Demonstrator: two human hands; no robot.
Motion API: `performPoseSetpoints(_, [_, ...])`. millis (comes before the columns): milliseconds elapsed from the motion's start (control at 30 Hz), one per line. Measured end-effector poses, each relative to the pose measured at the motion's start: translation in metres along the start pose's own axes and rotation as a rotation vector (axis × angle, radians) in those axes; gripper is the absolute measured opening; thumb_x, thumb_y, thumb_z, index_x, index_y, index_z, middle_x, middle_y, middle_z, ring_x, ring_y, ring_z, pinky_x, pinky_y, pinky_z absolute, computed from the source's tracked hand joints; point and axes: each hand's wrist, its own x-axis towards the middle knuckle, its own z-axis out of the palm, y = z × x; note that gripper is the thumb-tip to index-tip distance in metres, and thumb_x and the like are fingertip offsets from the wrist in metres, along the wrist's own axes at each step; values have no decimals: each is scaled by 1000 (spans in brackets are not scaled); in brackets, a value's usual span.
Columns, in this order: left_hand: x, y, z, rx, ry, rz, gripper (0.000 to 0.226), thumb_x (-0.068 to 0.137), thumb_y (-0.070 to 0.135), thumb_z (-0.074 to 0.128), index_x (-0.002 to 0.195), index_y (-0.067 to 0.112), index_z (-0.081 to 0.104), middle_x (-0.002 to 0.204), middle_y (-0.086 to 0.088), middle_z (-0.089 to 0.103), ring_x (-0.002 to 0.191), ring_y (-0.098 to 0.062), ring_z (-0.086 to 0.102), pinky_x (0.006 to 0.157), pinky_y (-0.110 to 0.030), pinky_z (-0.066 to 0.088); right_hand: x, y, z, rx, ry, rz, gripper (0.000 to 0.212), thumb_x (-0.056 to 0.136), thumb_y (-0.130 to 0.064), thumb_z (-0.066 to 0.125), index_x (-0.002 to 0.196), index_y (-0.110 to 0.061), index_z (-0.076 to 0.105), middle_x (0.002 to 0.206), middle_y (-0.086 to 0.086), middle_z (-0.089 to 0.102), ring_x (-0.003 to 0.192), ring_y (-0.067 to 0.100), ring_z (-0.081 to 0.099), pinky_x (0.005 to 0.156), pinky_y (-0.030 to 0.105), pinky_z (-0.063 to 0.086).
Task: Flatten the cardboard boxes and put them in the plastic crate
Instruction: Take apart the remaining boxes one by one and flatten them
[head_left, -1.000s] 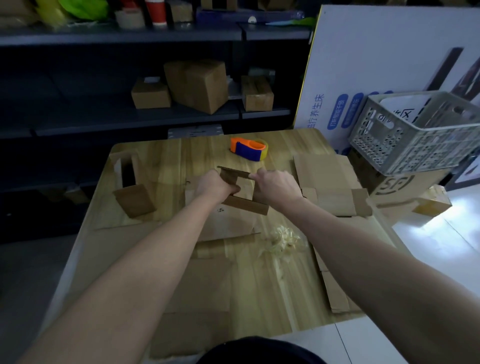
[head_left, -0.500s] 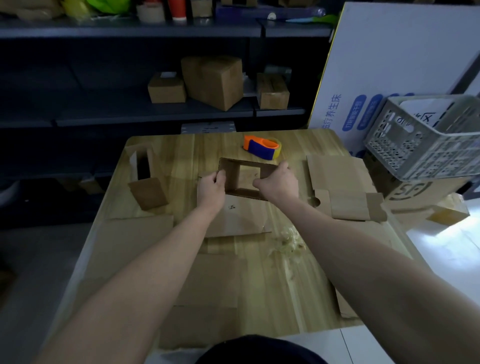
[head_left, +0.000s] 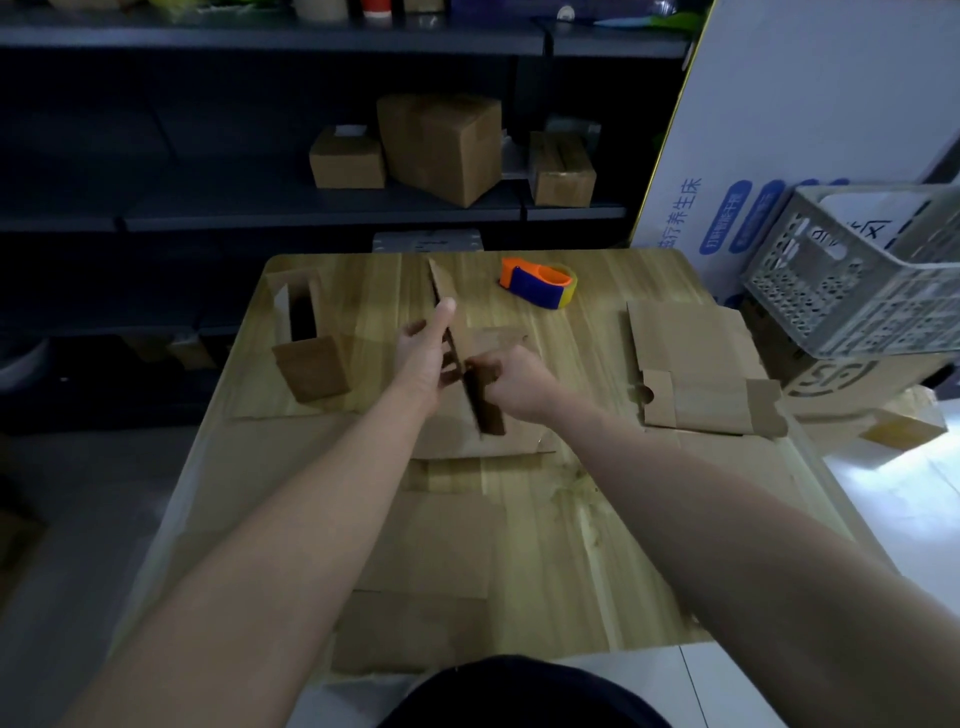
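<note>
A small brown cardboard box (head_left: 483, 410), squashed nearly flat and held on edge, stands over the middle of the wooden table (head_left: 597, 545). My left hand (head_left: 423, 353) presses its left face with fingers stretched along it. My right hand (head_left: 514, 384) grips its near right edge. Under it lies a flat cardboard sheet (head_left: 452, 436). An upright open box (head_left: 306, 338) stands at the left of the table. Flattened boxes (head_left: 701, 374) lie at the right. The grey plastic crate (head_left: 872, 275) sits tilted beyond the table's right edge.
An orange and blue tape dispenser (head_left: 540, 280) lies at the back of the table. More flat cardboard (head_left: 431, 582) covers the near side. Closed boxes (head_left: 441, 145) sit on dark shelves behind. A white printed board (head_left: 810, 104) leans at the right, and cardboard lies on the floor under the crate.
The small box, held open as a rectangle before, has been collapsed and turned on edge between both hands. My left hand has straightened its fingers along the cardboard.
</note>
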Motion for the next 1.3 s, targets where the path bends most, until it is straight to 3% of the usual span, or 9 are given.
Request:
performPoseSetpoints(100, [3, 2, -9, 6, 116, 35, 14, 93, 25, 55, 95, 11, 57, 92, -8, 66, 84, -22, 65, 68, -34, 55, -2, 8, -4, 107, -155, 73, 40, 83, 0, 58, 120, -11, 64, 91, -2, 65, 82, 8, 60, 67, 13, 47])
performPoseSetpoints(200, [6, -4, -25, 137, 266, 17, 25, 100, 21, 41, 109, 4, 59, 98, -7, 63, 87, -21, 59, 76, -29, 46, -2, 18, -7, 440, -13, 219, 25, 84, -16, 69, 109, -10, 68, 101, 5, 68, 93, 18, 64, 70, 21, 51])
performPoseSetpoints(300, [4, -15, -40, 312, 319, -99, 40, 102, 25, 36, 138, 8, 42, 134, -10, 50, 118, -28, 50, 95, -36, 39, 4, 34, -11, 158, 231, 300, 54, 84, -32, 68, 132, -13, 50, 129, 8, 54, 114, 24, 53, 92, 36, 47])
performPoseSetpoints(367, [1, -20, -47, 392, 303, -144, 43, 102, 26, 35, 141, 8, 38, 142, -10, 42, 127, -29, 42, 102, -40, 34, 1, 39, -10, 228, 144, 408, 71, 82, -37, 71, 140, -12, 37, 137, 10, 46, 119, 27, 50, 96, 42, 46])
performPoseSetpoints(467, [-5, -30, -57, 510, 230, -209, 46, 102, 28, 38, 142, 5, 37, 143, -11, 41, 129, -30, 41, 103, -40, 34, -7, 41, 7, 397, -47, 508, 24, 84, -22, 72, 98, -10, 58, 101, 11, 66, 76, 16, 62, 54, 24, 52])
performPoseSetpoints(567, [-17, -44, -75, 550, 95, -360, 45, 96, 24, 54, 131, -3, 48, 105, -13, 63, 93, -26, 61, 77, -36, 51, -14, 42, 29, 227, -50, 541, 23, 86, -17, 70, 76, -7, 52, 72, 7, 56, 56, 13, 51, 35, 16, 35])
performPoseSetpoints(833, [-45, -79, -129, 1037, -45, -511, 34, 84, 19, 70, 109, 5, 53, 108, -11, 59, 94, -24, 59, 65, -35, 55, -46, 68, 111, 127, -393, 786, 38, 91, -25, 63, 108, 7, 55, 97, 24, 63, 86, 34, 66, 82, 40, 55])
performPoseSetpoints(1167, [-53, -103, -139, 1640, 28, -320, 42, 82, 35, 71, 111, 6, 60, 122, -13, 59, 116, -28, 54, 87, -32, 44, -50, 67, 155, -89, -300, 786, 52, 81, -26, 74, 120, 3, 54, 101, 12, 63, 81, 30, 68, 49, 33, 56])
performPoseSetpoints(1300, [-50, -112, -136, 1662, 6, -308, 39, 84, 26, 70, 111, 2, 58, 114, -15, 62, 103, -27, 62, 81, -32, 50, -47, 72, 155, -186, -312, 704, 35, 79, -24, 75, 105, -4, 62, 101, 11, 67, 88, 28, 69, 65, 34, 57])
